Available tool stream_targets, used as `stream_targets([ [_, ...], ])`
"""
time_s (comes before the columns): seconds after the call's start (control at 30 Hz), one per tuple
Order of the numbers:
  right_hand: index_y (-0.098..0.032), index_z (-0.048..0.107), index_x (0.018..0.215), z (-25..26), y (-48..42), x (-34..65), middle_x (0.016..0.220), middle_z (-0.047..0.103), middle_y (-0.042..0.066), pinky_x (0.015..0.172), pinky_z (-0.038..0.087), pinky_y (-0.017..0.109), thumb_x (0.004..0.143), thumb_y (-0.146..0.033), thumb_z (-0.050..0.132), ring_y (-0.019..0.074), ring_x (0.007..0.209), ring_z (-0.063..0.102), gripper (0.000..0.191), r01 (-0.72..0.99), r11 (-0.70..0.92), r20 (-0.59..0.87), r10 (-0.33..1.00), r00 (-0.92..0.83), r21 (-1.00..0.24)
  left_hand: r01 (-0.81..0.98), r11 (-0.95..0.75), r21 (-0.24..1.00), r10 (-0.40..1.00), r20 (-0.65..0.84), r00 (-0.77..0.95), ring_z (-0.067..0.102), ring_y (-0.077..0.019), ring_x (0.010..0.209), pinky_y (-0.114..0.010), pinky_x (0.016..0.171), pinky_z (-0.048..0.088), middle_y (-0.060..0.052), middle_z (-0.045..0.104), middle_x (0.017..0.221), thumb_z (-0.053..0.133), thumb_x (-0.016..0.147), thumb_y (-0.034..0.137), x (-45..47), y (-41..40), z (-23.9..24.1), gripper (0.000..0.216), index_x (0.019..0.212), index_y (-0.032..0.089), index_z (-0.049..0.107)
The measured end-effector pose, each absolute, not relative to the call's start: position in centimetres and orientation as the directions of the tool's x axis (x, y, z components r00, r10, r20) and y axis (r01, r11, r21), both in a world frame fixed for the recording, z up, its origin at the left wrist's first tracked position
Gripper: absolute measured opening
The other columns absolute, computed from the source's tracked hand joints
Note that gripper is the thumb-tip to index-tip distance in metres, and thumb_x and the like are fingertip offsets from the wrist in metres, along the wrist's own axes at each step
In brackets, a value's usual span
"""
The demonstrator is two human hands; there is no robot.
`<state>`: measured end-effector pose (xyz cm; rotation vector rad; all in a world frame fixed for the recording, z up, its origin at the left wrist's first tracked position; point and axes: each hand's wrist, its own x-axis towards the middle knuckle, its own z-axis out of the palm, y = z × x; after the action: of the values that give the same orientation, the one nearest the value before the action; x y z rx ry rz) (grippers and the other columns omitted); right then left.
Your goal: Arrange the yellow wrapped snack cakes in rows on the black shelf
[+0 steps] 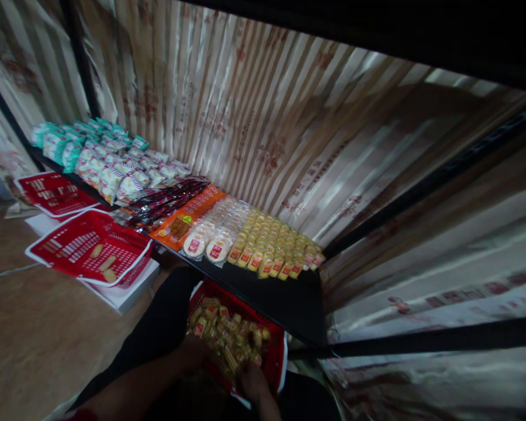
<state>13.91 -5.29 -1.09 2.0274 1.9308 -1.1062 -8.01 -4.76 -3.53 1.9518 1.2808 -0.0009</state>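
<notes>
A red basket (277,358) full of small yellow-wrapped snack packets (228,339) sits low in front of me, below the black shelf. My left hand (194,349) rests at the basket's left edge among the packets; it is dark and its fingers do not show. Over the near side of the basket, my right hand (251,379) has its fingers curled down into the pile of packets. On the shelf (289,301) above, rows of the same yellow packets (274,245) lie next to round white-wrapped cakes (213,237).
Further left on the shelf lie an orange pack (186,219), dark red packs (166,202) and pale and teal snack bags (109,161). Two more red baskets (90,248) stand on white boxes on the brown floor (35,339). Striped fabric backs the shelf.
</notes>
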Motion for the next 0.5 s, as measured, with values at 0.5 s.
stream_targets([
  [0.5,-0.023,0.059,0.119,-1.3,-4.3,11.7,0.098,0.071,0.007,0.078,0.049,0.034,0.077,-0.039,0.052,0.0233,0.089,0.067,0.045,0.701,-0.300,-0.570,0.800,-0.184,-0.647,0.858,-0.249,0.450,0.813,-0.385,0.438,0.064,-0.0319,0.084,-0.045,0.079,0.046,-0.014,0.068,0.078,0.059,0.070,0.012,-7.4,-5.0,-3.9,0.006,0.071,0.015,0.064],
])
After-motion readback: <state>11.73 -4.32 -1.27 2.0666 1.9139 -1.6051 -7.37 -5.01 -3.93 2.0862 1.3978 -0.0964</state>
